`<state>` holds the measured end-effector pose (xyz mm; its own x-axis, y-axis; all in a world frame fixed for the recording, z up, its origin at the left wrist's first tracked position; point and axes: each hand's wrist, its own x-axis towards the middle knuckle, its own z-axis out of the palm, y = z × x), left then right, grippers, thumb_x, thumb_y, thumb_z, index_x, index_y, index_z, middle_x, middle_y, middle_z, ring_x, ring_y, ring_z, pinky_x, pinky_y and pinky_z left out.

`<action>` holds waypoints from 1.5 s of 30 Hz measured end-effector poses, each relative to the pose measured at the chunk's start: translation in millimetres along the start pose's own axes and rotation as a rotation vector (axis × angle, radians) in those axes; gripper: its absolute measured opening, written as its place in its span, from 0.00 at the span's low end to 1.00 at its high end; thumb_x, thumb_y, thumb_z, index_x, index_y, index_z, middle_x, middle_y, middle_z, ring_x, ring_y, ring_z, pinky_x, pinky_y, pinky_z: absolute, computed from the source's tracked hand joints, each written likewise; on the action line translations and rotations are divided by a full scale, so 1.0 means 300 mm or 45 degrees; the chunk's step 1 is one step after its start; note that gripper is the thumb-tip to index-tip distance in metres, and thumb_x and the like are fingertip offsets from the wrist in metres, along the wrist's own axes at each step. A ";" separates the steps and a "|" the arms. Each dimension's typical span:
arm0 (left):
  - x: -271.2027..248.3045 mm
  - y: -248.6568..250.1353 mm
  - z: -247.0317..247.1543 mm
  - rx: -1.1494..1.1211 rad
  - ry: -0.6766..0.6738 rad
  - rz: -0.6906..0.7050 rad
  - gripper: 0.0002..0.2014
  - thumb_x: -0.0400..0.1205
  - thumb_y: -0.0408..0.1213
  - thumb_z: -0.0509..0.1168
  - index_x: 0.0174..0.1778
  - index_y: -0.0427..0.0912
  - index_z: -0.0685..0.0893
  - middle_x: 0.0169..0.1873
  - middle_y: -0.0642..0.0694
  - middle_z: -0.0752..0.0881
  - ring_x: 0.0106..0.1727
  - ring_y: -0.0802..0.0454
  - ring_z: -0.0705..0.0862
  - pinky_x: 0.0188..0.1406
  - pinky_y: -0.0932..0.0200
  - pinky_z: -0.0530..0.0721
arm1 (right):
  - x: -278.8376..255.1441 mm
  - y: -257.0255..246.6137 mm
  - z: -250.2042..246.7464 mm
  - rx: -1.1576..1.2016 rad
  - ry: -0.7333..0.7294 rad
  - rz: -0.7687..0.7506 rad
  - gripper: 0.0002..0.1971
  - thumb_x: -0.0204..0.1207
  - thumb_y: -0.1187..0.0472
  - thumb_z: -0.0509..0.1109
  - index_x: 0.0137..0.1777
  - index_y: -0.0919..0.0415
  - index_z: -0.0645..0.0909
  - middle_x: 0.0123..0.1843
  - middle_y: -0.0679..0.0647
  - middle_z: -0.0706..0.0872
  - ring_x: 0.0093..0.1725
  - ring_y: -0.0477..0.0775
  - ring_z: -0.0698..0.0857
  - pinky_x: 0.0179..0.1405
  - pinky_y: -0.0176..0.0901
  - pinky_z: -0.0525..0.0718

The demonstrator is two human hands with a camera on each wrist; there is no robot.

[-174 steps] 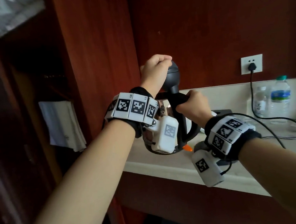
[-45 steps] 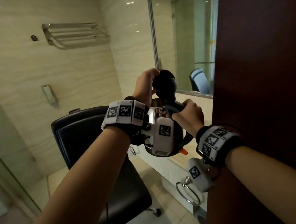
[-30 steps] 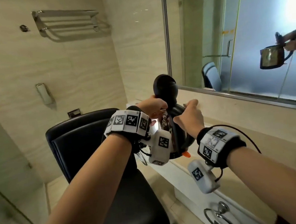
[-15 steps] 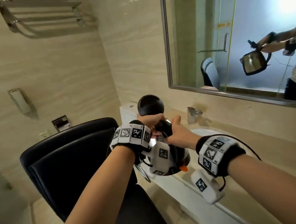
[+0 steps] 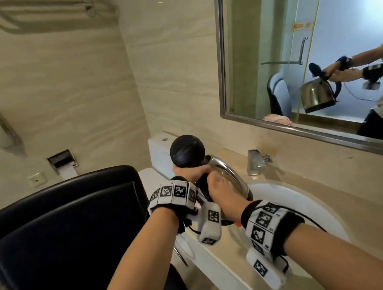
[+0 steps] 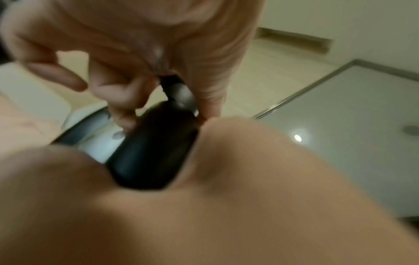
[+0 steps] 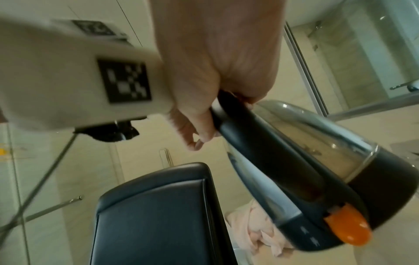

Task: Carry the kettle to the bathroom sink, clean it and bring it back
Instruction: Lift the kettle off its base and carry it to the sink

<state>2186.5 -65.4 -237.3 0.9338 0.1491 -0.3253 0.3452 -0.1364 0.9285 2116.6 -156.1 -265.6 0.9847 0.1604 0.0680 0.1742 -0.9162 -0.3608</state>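
Observation:
The steel kettle [image 5: 232, 176] hangs tilted over the white sink basin [image 5: 289, 196], its black lid [image 5: 186, 150] standing open. My right hand [image 5: 220, 188] grips the black handle [image 7: 260, 143], with the orange switch [image 7: 347, 227] low on that handle. My left hand [image 5: 187, 171] holds the lid from below, near its hinge. In the left wrist view the left hand's fingers [image 6: 127, 111] pinch a black part; the picture is blurred. The mirror [image 5: 269, 43] reflects the kettle with its base lifted.
A chrome faucet [image 5: 256, 162] stands at the back of the beige counter [image 5: 366, 198]. A black padded chair [image 5: 65, 227] fills the space at my left. A white toilet [image 5: 161, 152] is behind it. A pink cloth [image 7: 260, 233] lies near the counter.
I have walked from the wooden counter into the bathroom. In the last half second the kettle came over the basin and tipped further forward; both hands keep their hold.

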 end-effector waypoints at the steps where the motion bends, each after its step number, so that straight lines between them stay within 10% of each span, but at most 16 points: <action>1: 0.020 -0.001 0.007 -0.021 -0.022 0.014 0.43 0.54 0.34 0.80 0.65 0.34 0.69 0.53 0.36 0.83 0.52 0.41 0.86 0.41 0.51 0.89 | 0.007 0.007 0.011 -0.015 -0.005 -0.019 0.23 0.79 0.60 0.65 0.69 0.67 0.63 0.66 0.61 0.73 0.67 0.59 0.74 0.70 0.48 0.72; 7: 0.172 0.030 0.022 0.242 -0.199 0.101 0.39 0.69 0.35 0.76 0.70 0.35 0.60 0.58 0.37 0.77 0.60 0.41 0.82 0.56 0.49 0.83 | 0.071 0.083 -0.030 0.393 -0.108 -0.030 0.13 0.74 0.73 0.61 0.50 0.58 0.62 0.46 0.53 0.72 0.46 0.53 0.74 0.45 0.47 0.76; 12: 0.249 0.021 0.050 0.526 -0.314 0.222 0.40 0.71 0.36 0.76 0.75 0.37 0.60 0.66 0.37 0.77 0.65 0.40 0.79 0.59 0.51 0.80 | 0.191 0.206 -0.097 0.515 0.174 0.256 0.18 0.77 0.72 0.63 0.65 0.63 0.69 0.56 0.54 0.74 0.53 0.52 0.76 0.56 0.44 0.76; 17: 0.288 0.048 0.085 0.673 -0.494 0.308 0.39 0.71 0.36 0.75 0.75 0.40 0.61 0.59 0.44 0.76 0.59 0.44 0.79 0.56 0.55 0.79 | 0.254 0.312 -0.092 0.377 0.020 0.439 0.23 0.80 0.65 0.63 0.74 0.57 0.69 0.69 0.63 0.71 0.69 0.62 0.74 0.67 0.48 0.74; 23: 0.270 0.109 0.163 1.013 -0.715 0.498 0.40 0.71 0.37 0.75 0.75 0.44 0.60 0.57 0.40 0.80 0.56 0.42 0.82 0.55 0.50 0.84 | 0.261 0.369 -0.111 1.229 0.077 1.087 0.07 0.81 0.63 0.57 0.54 0.60 0.75 0.34 0.54 0.78 0.29 0.49 0.72 0.29 0.41 0.79; 31: 0.225 0.139 0.279 1.280 -0.929 0.698 0.43 0.71 0.37 0.74 0.77 0.46 0.56 0.53 0.44 0.77 0.52 0.45 0.81 0.52 0.53 0.82 | 0.176 0.522 -0.184 0.840 0.033 1.056 0.17 0.80 0.63 0.63 0.28 0.66 0.73 0.26 0.59 0.76 0.22 0.56 0.75 0.28 0.47 0.80; 35: 0.210 0.097 0.339 1.416 -1.018 0.742 0.44 0.71 0.38 0.74 0.78 0.49 0.54 0.50 0.45 0.80 0.51 0.45 0.81 0.54 0.54 0.79 | 0.133 0.555 -0.181 0.539 -0.079 1.049 0.15 0.79 0.64 0.64 0.29 0.59 0.73 0.29 0.55 0.78 0.14 0.47 0.79 0.17 0.34 0.77; 41: 0.240 0.064 0.402 1.403 -1.064 0.727 0.49 0.71 0.39 0.74 0.79 0.52 0.46 0.54 0.41 0.85 0.53 0.44 0.84 0.60 0.51 0.80 | 0.119 0.562 -0.223 0.138 -0.094 0.980 0.12 0.81 0.63 0.62 0.58 0.66 0.83 0.59 0.64 0.87 0.57 0.64 0.87 0.46 0.47 0.82; 45: 0.244 -0.005 0.461 1.162 -1.073 0.744 0.49 0.72 0.31 0.73 0.80 0.46 0.44 0.62 0.40 0.80 0.63 0.42 0.81 0.66 0.48 0.78 | 0.138 0.608 -0.240 -0.002 -0.061 1.004 0.15 0.82 0.62 0.61 0.62 0.69 0.82 0.63 0.64 0.85 0.63 0.64 0.84 0.56 0.47 0.82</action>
<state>2267.3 -189.8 -287.2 0.6239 -0.7422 -0.2446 -0.4823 -0.6120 0.6268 2189.0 -343.1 -261.7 0.8170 -0.5209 -0.2472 -0.5751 -0.7670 -0.2845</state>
